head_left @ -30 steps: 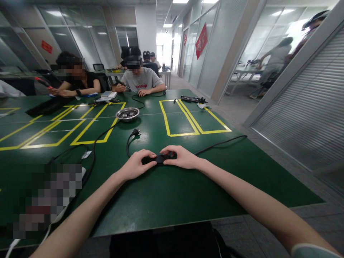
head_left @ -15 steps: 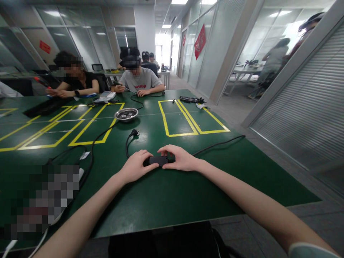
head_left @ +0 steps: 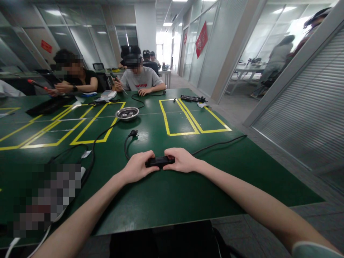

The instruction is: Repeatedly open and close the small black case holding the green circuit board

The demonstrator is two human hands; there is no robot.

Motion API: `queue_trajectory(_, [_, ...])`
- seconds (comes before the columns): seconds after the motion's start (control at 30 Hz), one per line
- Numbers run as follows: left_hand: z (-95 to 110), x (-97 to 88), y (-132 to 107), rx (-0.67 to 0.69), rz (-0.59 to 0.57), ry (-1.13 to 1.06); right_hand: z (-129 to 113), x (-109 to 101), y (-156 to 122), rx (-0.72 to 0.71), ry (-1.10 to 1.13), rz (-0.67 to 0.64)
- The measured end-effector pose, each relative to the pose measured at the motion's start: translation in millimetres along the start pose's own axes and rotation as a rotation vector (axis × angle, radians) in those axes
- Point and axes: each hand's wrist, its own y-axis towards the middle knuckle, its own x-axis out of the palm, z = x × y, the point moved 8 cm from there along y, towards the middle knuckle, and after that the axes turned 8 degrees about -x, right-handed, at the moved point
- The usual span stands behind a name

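Note:
A black power adapter (head_left: 160, 162), a small rectangular block, is held between my two hands just over the green table. My left hand (head_left: 138, 166) grips its left end with thumb and fingers. Its right end is pinched by my right hand (head_left: 181, 160), the fingertips curled over the far side. A narrow, grooved side of the block faces me. On the left, a short black cord with a power plug (head_left: 133, 133) curves out beyond my left hand. A thin black cable (head_left: 220, 143) runs from behind my right hand toward the table's right side.
A metal bowl (head_left: 127, 114) with small metal parts stands farther back. Yellow tape (head_left: 182, 134) marks rectangles on the green table (head_left: 172, 204). A folded black tripod-like item (head_left: 192, 98) lies at the far edge. Two people work across the table; a blurred-out object (head_left: 48, 200) is at left.
The adapter has been turned in my hands, from its broad flat face to a narrower grooved side. My right fingers have closed in on it.

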Motion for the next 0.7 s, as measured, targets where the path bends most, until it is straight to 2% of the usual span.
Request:
queue_trajectory(0.27, [0,0.5,0,0.057,0.039,0.063,-13,0,-1,-0.152,-0.074,-0.002])
queue_trajectory(0.53, [8,-1.2,-1,0.099,0.072,0.121,-13,-4,-2,-0.166,-0.104,0.031])
queue_trajectory(0.7, [9,-1.5,-1,0.113,0.052,0.1,-15,-3,-3,-0.188,-0.001,0.035])
